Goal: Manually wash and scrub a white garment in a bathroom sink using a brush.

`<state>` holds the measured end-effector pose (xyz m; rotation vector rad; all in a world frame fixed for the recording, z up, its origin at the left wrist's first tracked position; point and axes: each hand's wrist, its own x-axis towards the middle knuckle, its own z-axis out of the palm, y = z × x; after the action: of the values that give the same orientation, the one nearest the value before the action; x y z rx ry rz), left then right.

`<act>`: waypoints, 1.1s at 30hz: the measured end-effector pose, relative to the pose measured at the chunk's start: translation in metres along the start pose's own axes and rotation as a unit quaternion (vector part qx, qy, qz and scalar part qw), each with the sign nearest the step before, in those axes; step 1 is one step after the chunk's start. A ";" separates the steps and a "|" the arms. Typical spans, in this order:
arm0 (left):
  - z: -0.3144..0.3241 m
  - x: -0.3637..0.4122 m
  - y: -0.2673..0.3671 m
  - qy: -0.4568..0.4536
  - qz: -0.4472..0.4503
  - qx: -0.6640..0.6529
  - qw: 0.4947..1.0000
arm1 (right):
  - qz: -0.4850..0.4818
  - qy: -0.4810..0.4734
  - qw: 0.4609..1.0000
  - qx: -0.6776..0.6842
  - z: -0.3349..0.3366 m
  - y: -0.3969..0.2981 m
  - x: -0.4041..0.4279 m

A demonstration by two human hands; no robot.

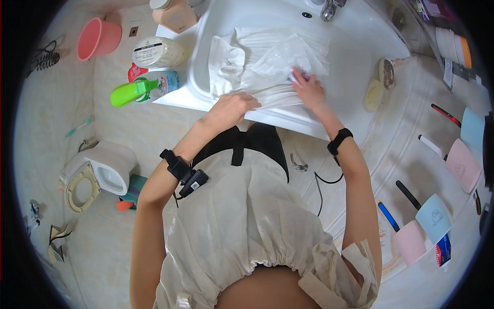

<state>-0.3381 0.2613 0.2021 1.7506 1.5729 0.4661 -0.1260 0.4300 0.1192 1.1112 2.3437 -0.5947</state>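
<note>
A wet white garment [270,58], pleated in parts, lies spread in a white washbasin [347,50] and over its front edge. My left hand [236,106] presses down on the cloth at that front edge, fingers curled over the fabric. Farther right, my right hand [308,87] grips a small brush [301,76] with purplish bristles or body, mostly hidden under the fingers, against the cloth. The garment's bunched part lies beyond my left hand. A chrome faucet [328,11] stands at the basin's back.
Left of the basin stand a green-topped spray bottle [168,82], a white tub [154,52] and a peach bottle [175,15]. Soap dishes [373,94] sit on the right rim. Cups with toothbrushes [434,214] hang at right. A pink bucket [98,38] and a toilet [110,170] are at left.
</note>
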 end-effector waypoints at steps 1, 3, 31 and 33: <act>0.010 0.010 0.000 -0.002 0.017 -0.011 1.000 | 0.074 0.001 0.997 -0.034 -0.001 0.025 -0.005; 0.015 0.013 0.003 0.024 0.051 -0.051 0.997 | 0.136 0.003 0.989 -0.065 -0.001 0.035 -0.005; 0.041 0.074 -0.068 -0.146 -0.165 0.196 0.956 | 0.062 0.170 0.979 0.098 0.012 0.008 0.023; 0.045 0.088 -0.071 -0.147 -0.166 0.209 0.952 | 0.060 0.139 0.985 0.083 0.013 0.003 0.030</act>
<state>-0.3405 0.3329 0.1038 1.7031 1.7827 -0.3032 -0.1374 0.4421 0.0914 1.4847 2.4708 -0.6342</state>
